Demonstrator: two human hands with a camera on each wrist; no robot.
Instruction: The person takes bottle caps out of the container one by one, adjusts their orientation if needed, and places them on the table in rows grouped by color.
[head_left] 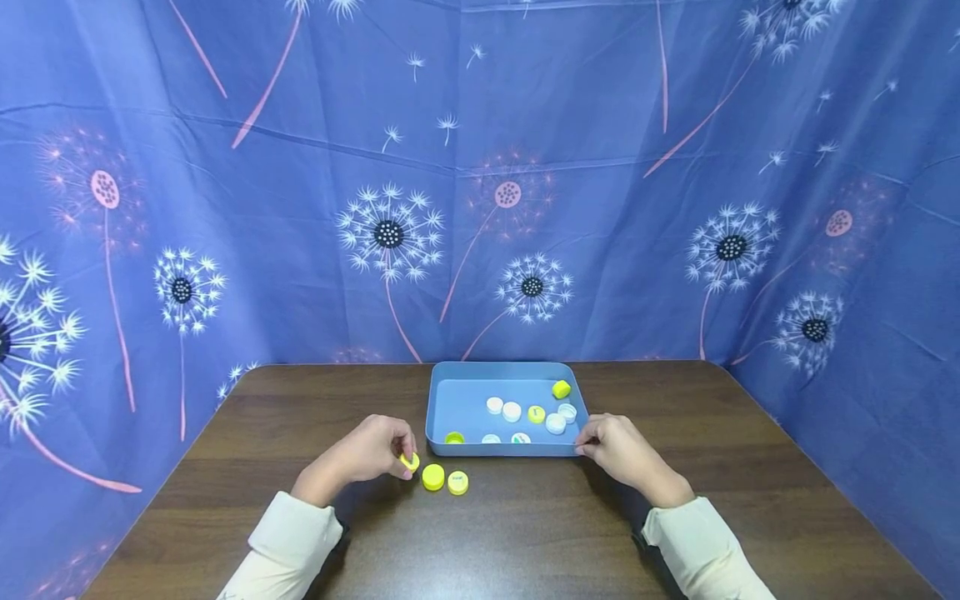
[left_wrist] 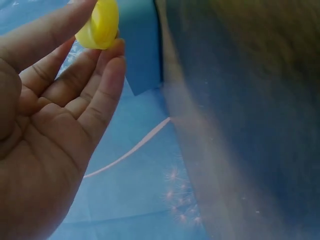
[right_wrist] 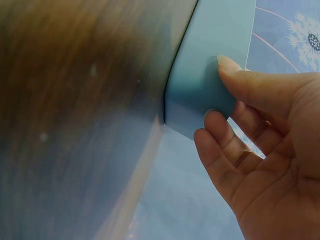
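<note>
My left hand (head_left: 375,450) pinches a yellow bottle cap (head_left: 409,462) between thumb and fingers, just left of the tray; in the left wrist view this cap (left_wrist: 102,25) is tipped on edge. Two more yellow caps, a plain one (head_left: 432,477) and a printed one (head_left: 458,482), lie on the table in front of the tray. My right hand (head_left: 618,450) grips the near right corner of the blue tray (head_left: 502,450), with the thumb (right_wrist: 232,67) against its outer wall in the right wrist view. Inside lie several white caps (head_left: 512,412) and yellow caps (head_left: 536,414).
A small yellow faceted piece (head_left: 562,389) sits in the tray's far right corner. The tray stands near the back edge of the brown wooden table (head_left: 540,533). Behind and beside the table hangs a blue cloth (head_left: 615,217) with dandelion prints.
</note>
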